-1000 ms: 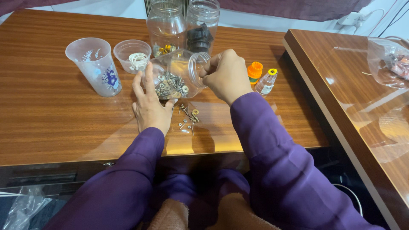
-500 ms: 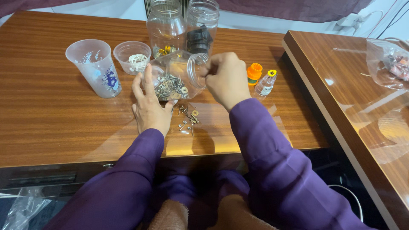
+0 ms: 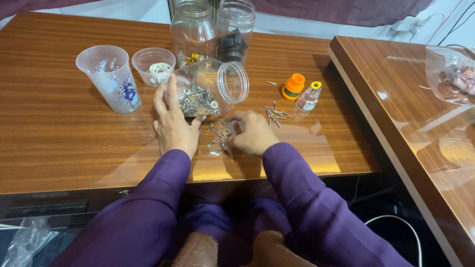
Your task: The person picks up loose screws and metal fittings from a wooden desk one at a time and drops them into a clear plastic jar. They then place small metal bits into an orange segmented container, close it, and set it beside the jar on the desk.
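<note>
A clear plastic jar (image 3: pixel 213 86) lies on its side on the wooden table (image 3: pixel 59 143), its open mouth to the right, with screws and washers inside. My left hand (image 3: pixel 173 123) rests flat against the jar's near side, fingers spread. My right hand (image 3: pixel 252 133) is low on the table just right of a small pile of screws and washers (image 3: pixel 216 138), its fingers curled over them. I cannot tell whether it grips one. More loose screws (image 3: pixel 275 113) lie to its right.
Two tall clear jars (image 3: pixel 193 27) (image 3: pixel 236 24) stand at the back. A plastic cup (image 3: pixel 111 79) and a small bowl (image 3: pixel 153 66) sit at left. An orange-green fitting (image 3: pixel 294 86) and a small bottle (image 3: pixel 309 96) stand at right. A second table (image 3: pixel 410 128) with a plastic bag (image 3: pixel 452 74) adjoins.
My right hand has come down from the jar's mouth to the table by the small pile. The jar's open mouth now shows. My left hand stays against the jar.
</note>
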